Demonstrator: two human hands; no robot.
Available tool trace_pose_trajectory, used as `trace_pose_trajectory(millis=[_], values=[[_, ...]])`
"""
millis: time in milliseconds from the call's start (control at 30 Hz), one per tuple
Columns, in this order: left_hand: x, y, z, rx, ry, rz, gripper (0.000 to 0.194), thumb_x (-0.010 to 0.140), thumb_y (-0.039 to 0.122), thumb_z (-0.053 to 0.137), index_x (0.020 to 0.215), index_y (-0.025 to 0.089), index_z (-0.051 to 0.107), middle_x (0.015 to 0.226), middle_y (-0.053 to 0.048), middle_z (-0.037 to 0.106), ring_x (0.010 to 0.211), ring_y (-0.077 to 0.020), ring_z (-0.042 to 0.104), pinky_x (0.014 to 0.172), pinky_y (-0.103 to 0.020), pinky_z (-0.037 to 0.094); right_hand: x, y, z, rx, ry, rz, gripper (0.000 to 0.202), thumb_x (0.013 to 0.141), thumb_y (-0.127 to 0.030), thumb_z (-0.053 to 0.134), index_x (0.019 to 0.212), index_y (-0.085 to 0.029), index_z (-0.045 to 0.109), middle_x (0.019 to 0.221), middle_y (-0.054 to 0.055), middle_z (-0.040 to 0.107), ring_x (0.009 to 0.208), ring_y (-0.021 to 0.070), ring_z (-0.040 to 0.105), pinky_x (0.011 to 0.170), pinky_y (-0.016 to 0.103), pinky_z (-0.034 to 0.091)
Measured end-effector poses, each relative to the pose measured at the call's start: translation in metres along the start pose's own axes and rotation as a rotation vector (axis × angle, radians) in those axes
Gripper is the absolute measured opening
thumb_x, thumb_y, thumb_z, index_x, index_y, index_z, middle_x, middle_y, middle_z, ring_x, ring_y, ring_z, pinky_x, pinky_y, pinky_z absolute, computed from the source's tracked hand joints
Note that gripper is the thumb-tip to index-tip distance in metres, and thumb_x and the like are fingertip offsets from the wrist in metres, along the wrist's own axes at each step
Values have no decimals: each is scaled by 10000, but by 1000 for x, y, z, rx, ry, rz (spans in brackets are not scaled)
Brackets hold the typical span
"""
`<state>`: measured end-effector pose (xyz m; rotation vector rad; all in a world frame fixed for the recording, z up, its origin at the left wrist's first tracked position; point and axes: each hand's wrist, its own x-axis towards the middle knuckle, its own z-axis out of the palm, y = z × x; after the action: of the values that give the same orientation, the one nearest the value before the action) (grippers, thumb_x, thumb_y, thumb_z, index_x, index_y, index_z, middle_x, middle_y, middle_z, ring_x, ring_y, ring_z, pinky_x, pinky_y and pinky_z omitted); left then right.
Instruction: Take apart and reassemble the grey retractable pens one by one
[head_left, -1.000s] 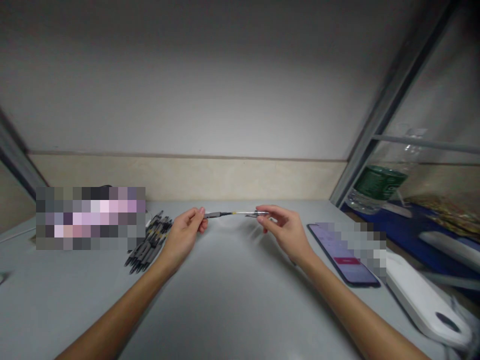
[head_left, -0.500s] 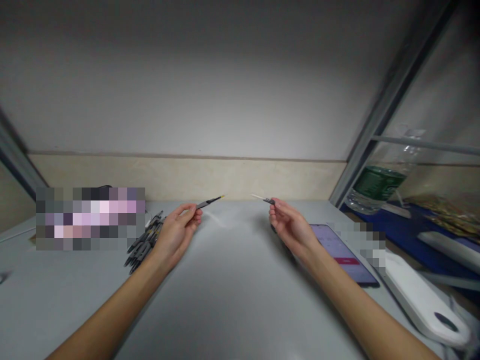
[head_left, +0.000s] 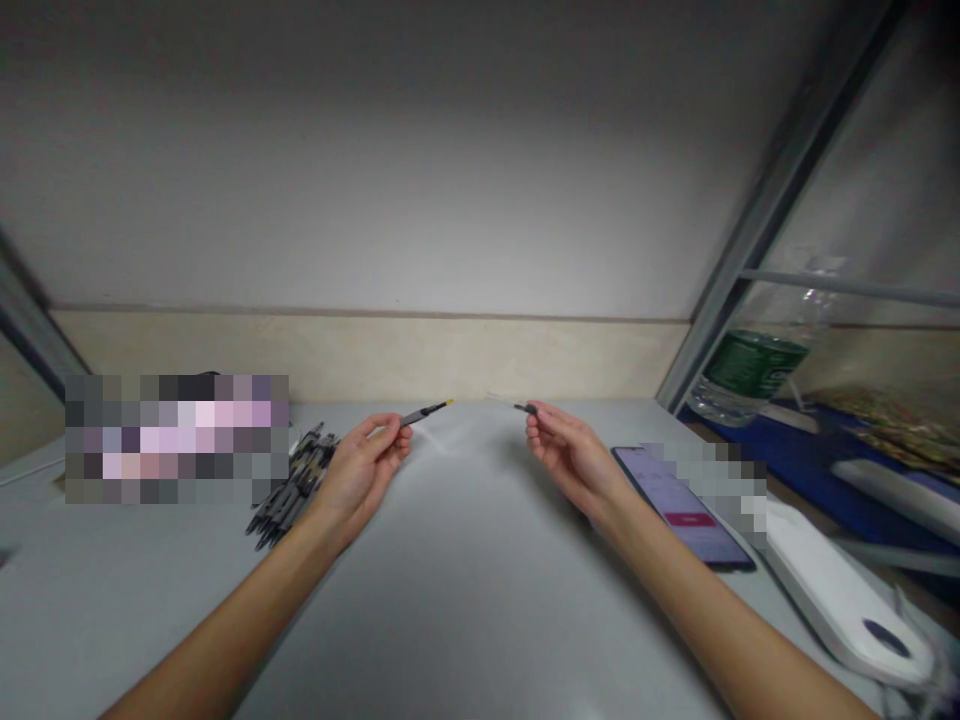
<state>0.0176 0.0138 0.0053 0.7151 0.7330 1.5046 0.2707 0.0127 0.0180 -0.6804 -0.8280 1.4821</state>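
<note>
Above the grey table (head_left: 465,600), left hand (head_left: 360,475) pinching a pen barrel (head_left: 424,412), right hand (head_left: 570,460) a refill (head_left: 517,406)

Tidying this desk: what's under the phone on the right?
The phone lies flat on the grey table; nothing shows beneath. A blurred patch hides its far edge.

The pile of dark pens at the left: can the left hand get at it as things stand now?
Probably yes. The pile of pens lies on the table just beside the left hand, with nothing between them. But that hand already pinches a dark pen part, so its fingers are not free.
</note>
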Motion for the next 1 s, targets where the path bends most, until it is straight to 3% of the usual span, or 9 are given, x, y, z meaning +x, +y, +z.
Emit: trace_pose_trajectory(millis=[333,1000], values=[[-3,1,2,137,-18,19,224,648,228,762,798,116,639,681,-28,662,656,-65,595,663,-141,481,-1,0,3,-93,13,-11,220,684,-221,755,880,-146,690,712,16,655,619,78,589,598,176,493],[-3,0,0,256,-58,48,238,636,269,761,791,137,637,679,-15,664,643,-73,582,665,-172,461,-5,3,6,-209,-7,-63,269,658,-243,774,904,-148,722,737,38,678,634,108,591,628,226,492]])
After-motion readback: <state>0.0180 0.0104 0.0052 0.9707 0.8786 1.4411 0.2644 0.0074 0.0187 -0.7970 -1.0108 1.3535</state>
